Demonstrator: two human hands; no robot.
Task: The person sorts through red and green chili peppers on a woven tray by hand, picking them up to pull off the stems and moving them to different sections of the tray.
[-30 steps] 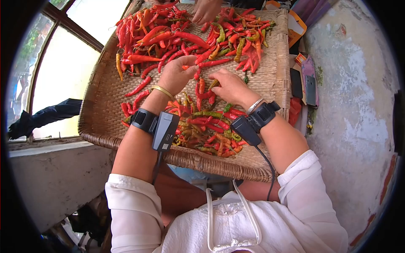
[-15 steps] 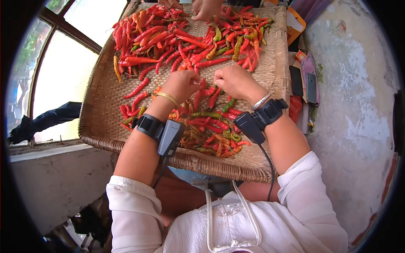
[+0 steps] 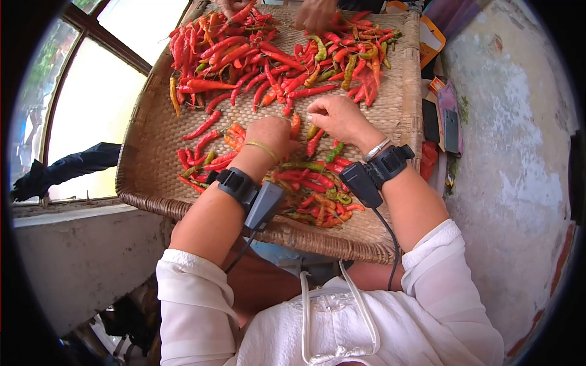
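My left hand [image 3: 270,135] is over the middle of a woven tray [image 3: 159,137], back up and slightly blurred, with its fingers mostly hidden. An orange chili pepper [image 3: 295,126] shows just beyond its fingers. To its right, my right hand [image 3: 340,117] has its fingers curled in a pinch; anything between the tips is too small to make out. A red chili pepper [image 3: 314,144] lies right below those fingertips. A smaller pile of red, orange and green chili peppers [image 3: 314,183] lies nearer to me, partly behind my left wrist.
A large heap of chili peppers [image 3: 232,58] covers the tray's far side. Another person's hands [image 3: 316,15] reach in there. Two phones [image 3: 451,129] lie right of the tray, by a worn wall [image 3: 513,122]. A window [image 3: 91,97] and a dark folded umbrella [image 3: 67,171] are at left.
My left hand has moved down and to the right, toward the near pile. My right hand stays almost in place. The other person's hands have shifted over the far heap.
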